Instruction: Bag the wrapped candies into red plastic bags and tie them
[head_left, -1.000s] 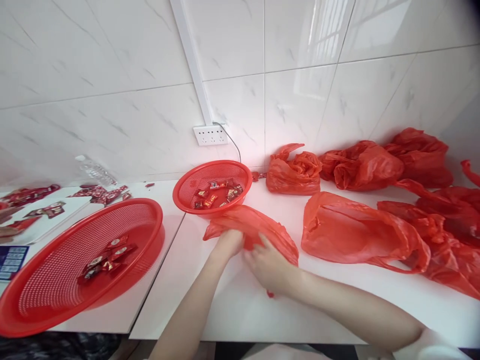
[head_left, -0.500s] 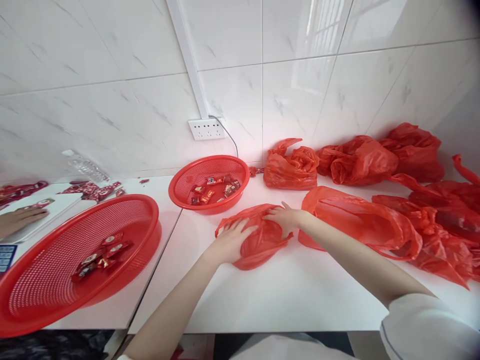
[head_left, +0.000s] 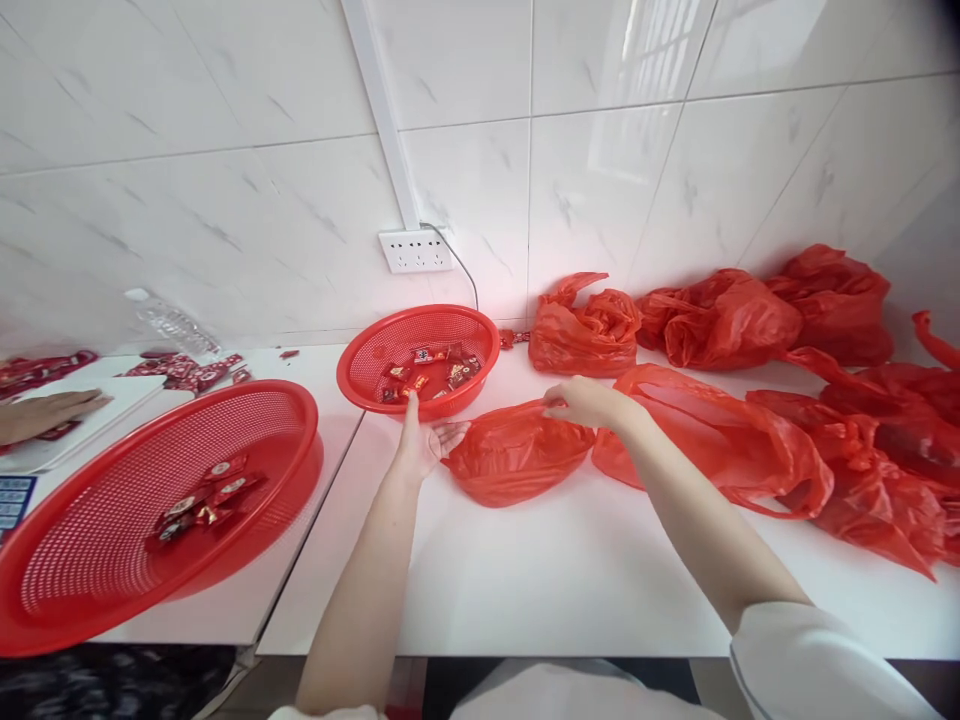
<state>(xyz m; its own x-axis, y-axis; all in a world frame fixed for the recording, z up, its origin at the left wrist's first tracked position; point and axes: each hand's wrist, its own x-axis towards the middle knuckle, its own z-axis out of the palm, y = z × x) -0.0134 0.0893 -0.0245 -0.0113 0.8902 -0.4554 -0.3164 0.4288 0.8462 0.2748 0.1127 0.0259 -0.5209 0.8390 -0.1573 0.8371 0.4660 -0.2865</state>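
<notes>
A red plastic bag (head_left: 514,455) lies on the white counter (head_left: 570,580) in front of me. My right hand (head_left: 581,400) pinches the bag's upper edge. My left hand (head_left: 424,440) is open, palm up, at the bag's left end, just below the small red basket (head_left: 418,357), which holds several wrapped candies (head_left: 424,377).
A large red basket (head_left: 154,500) with a few candies sits at the left. Several more red bags (head_left: 720,440) lie along the right and back of the counter. Another person's hand (head_left: 41,415) rests on a tray at far left. A wall socket (head_left: 415,250) is above.
My left hand has come off the bag and opened beside the small basket. My right hand has lifted to grip the bag's top edge, and the bag now lies flatter.
</notes>
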